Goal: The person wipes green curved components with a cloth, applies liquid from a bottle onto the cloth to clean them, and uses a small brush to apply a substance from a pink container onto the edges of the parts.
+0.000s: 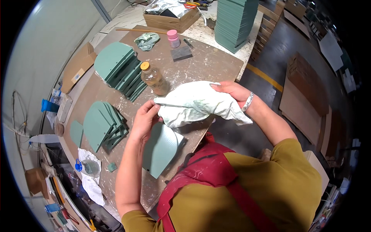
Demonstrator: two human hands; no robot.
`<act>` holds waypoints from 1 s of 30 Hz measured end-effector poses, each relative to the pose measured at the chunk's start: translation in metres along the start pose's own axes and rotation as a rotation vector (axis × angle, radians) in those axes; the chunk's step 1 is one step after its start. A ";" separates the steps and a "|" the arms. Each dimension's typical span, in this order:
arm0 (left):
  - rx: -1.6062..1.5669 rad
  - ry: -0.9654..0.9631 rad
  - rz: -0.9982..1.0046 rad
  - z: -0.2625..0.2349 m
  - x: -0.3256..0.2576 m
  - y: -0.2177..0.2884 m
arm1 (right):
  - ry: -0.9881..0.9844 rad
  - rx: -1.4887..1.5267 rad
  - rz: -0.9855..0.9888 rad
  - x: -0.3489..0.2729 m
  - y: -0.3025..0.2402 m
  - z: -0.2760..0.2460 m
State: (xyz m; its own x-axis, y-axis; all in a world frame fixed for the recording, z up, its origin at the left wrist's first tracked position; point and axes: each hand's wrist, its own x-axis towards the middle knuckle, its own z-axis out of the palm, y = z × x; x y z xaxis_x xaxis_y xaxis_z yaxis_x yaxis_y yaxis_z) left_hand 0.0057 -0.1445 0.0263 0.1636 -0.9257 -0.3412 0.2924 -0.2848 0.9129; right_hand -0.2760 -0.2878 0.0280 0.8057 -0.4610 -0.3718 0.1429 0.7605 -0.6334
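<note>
Between my two hands a white cloth [193, 101] with faint green stains is stretched out above the table's near edge. My left hand [145, 118] pinches its left end. At the other end my right hand [234, 92] grips the cloth, thumb on top, the fingers beneath partly hidden. Just under the cloth lies a green rounded panel [160, 150], its upper part covered from view. Behind the cloth stands a clear bottle [154, 80] with a yellow cap and some brownish content.
Green panels lie in a fanned stack [118, 63] and a smaller pile [102, 123] on the left. A tall green stack [235, 23] stands at the back right. Nearby are a pink jar [173, 38], a dark block [181, 53], a crumpled cloth [147, 41] and a cardboard box [172, 22].
</note>
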 end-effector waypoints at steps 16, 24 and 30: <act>-0.146 0.115 0.133 0.020 0.000 0.009 | 0.011 -0.670 0.024 -0.016 0.008 0.007; 0.709 0.111 0.277 0.008 0.014 -0.003 | -0.126 0.108 -0.098 -0.017 0.024 -0.008; 0.431 -0.066 0.366 0.070 -0.022 0.000 | -0.172 0.302 -0.078 -0.015 0.037 -0.004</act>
State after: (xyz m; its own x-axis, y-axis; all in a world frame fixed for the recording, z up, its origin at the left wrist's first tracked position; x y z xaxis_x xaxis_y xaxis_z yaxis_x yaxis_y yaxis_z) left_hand -0.0635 -0.1413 0.0493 0.1185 -0.9928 0.0172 -0.1853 -0.0051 0.9827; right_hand -0.2848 -0.2541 0.0074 0.8670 -0.4586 -0.1948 0.3501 0.8389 -0.4167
